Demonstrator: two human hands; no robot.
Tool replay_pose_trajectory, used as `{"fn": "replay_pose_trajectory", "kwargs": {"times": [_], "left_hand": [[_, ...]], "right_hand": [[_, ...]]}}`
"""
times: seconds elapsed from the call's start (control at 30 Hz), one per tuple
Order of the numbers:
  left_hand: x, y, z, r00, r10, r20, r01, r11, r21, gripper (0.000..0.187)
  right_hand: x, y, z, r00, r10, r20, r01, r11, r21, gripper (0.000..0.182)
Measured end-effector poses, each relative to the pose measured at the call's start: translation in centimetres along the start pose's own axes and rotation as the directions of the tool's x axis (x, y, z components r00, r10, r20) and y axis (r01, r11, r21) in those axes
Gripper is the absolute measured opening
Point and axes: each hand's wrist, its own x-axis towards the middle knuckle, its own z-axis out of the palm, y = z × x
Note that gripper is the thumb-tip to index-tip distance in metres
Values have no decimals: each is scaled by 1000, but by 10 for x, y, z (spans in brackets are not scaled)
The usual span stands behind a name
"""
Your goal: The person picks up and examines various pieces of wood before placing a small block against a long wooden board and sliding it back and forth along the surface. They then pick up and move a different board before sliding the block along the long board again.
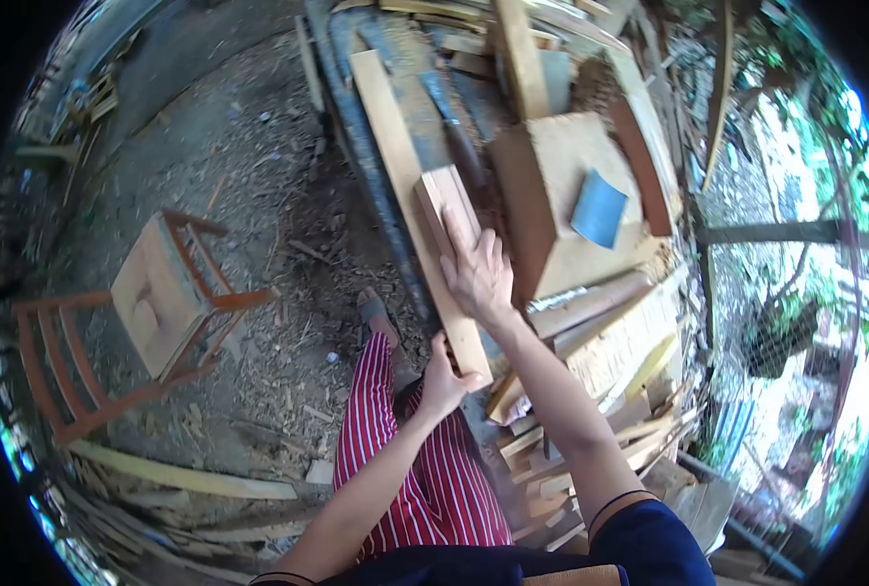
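A long, pale wooden strip (395, 146) lies along the edge of the bench. Its near end is gripped by my left hand (444, 382), with the thumb over the end and the other fingers partly hidden at the side. Farther along the strip, my right hand (479, 273) holds a short wooden block (441, 188) from above, its index finger stretched along the block. The block rests on or against the strip; its underside is hidden. Just past the block lies a long tool (456, 132) with a bluish blade and a dark handle.
Right of the strip stands a large wooden box (537, 195) bearing a curved blue-grey sheet (600, 209). Wood offcuts (620, 361) are piled nearer me. A wooden chair (156, 293) lies tipped on the shaving-covered ground at left. Boards (190, 479) lie behind it.
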Motion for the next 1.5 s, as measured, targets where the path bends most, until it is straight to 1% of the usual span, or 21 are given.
{"fn": "replay_pose_trajectory", "kwargs": {"times": [0.03, 0.1, 0.13, 0.27, 0.37, 0.43, 0.57, 0.63, 0.7, 0.77, 0.83, 0.97, 1.1, 1.17, 1.2, 1.23, 1.3, 1.37, 1.4, 1.47, 1.5], "left_hand": [[2, -5, 0, 997, 75, -13, -75, 997, -5, 90], [4, -5, 1, 999, 33, -6, -34, 986, -165, 86], [4, 1, 4, 999, 3, -43, -11, 983, -185, 70], [10, 25, 19, 946, -54, -321, 73, 996, 48, 45], [5, 31, 12, 957, 27, -288, -37, 999, -29, 40], [-14, 51, -8, 974, -104, -202, 53, 969, -242, 40], [-64, 54, -68, 986, -156, -60, 116, 896, -428, 51], [-96, 53, -104, 987, -162, -9, 152, 942, -298, 56], [-126, 67, -143, 979, -189, 71, 197, 973, -122, 56], [-147, 80, -187, 966, -144, 216, 123, 987, 107, 52], [-157, 122, -230, 821, -379, 428, 173, 878, 446, 49], [-152, 143, -281, 736, -385, 556, 160, 898, 411, 48], [-93, 177, -317, 737, -318, 596, -251, 691, 678, 44], [-56, 225, -303, 877, -229, 423, -210, 608, 766, 40], [-35, 226, -298, 933, 98, 346, -348, 489, 800, 41], [-18, 225, -291, 865, 422, 273, -425, 325, 845, 43], [7, 227, -258, 758, 643, -106, -336, 526, 781, 49], [26, 203, -233, 856, 464, -227, -348, 843, 410, 46], [28, 195, -218, 935, 309, -173, -239, 912, 333, 44], [35, 168, -185, 984, 160, -74, -127, 935, 332, 43], [37, 153, -170, 989, 150, -20, -136, 943, 304, 43]], "right_hand": [[-19, 6, -6, 998, 56, 28, -57, 998, 18, 78], [-62, 20, -5, 988, 155, -20, -154, 987, 40, 77], [-80, 22, -5, 982, 181, -54, -179, 983, 38, 76], [-108, 19, 4, 994, 56, -97, -58, 998, -18, 78], [-108, 16, -4, 991, 81, -111, -65, 988, 137, 70], [-103, 24, -14, 979, 48, -196, -25, 993, 119, 69], [-80, 15, -66, 959, -86, -272, 119, 987, 110, 65], [-61, 7, -88, 941, -162, -297, 204, 972, 115, 66], [-40, -2, -113, 891, -360, -277, 370, 929, -14, 82], [-16, -1, -131, 804, -516, -295, 467, 856, -222, 82], [-2, -1, -168, 806, -588, -74, 505, 747, -432, 79], [-7, 45, -203, 750, -644, 151, 652, 683, -330, 49], [-85, 86, -210, 740, -618, 265, 672, 694, -259, 38], [-144, 101, -196, 835, -433, 341, 492, 864, -107, 42], [-174, 102, -186, 890, -330, 316, 366, 929, -61, 46], [-202, 95, -174, 930, -220, 295, 234, 972, -9, 50], [-239, 74, -151, 975, -38, 218, 5, 989, 147, 59], [-255, 47, -120, 974, 164, 154, -188, 970, 156, 65], [-247, 34, -106, 958, 261, 120, -281, 939, 201, 70], [-218, 20, -85, 970, 243, 14, -238, 936, 261, 77], [-205, 14, -77, 917, 369, 152, -399, 865, 304, 78]]}}
